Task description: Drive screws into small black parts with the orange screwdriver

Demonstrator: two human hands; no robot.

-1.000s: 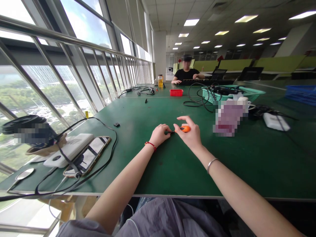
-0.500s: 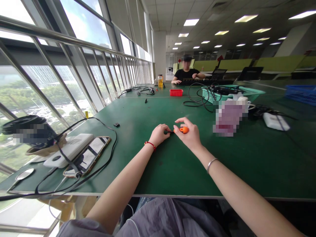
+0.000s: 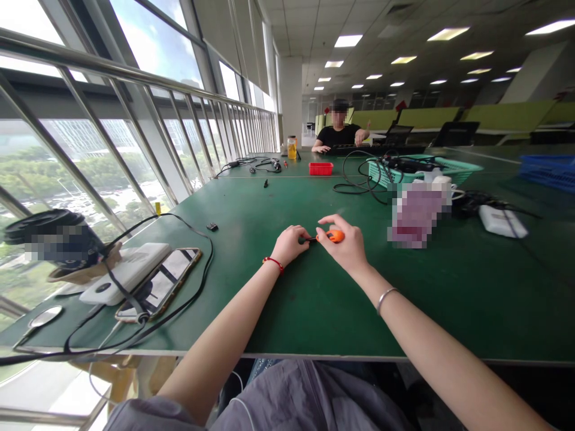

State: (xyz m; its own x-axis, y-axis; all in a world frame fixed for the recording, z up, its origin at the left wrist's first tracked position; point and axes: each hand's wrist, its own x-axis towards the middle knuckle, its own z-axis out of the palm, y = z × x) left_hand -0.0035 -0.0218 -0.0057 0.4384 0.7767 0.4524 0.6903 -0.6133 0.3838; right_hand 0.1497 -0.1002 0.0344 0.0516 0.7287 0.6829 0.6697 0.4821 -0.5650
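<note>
My right hand (image 3: 348,242) grips the orange handle of a screwdriver (image 3: 336,236) with thumb and fingers curled around it, the index finger raised and bent. The dark shaft points left toward my left hand (image 3: 290,244). That hand rests low over the green table, its fingers pinched together around a small dark piece at the screwdriver's tip. Most of this piece is hidden by the fingers, so its kind cannot be made out. The two hands are apart, bridged by the shaft.
A phone (image 3: 162,284), a white power bank (image 3: 126,273) and a cup (image 3: 54,242) stand left, with black cables. A small black piece (image 3: 212,227) lies nearby. Ahead are a red box (image 3: 320,169) and a green basket (image 3: 462,173). Another person (image 3: 340,134) sits opposite.
My hands stay in nearly the same place. The orange handle looks slightly turned in my right hand. Across the table, the other person's hand has moved.
</note>
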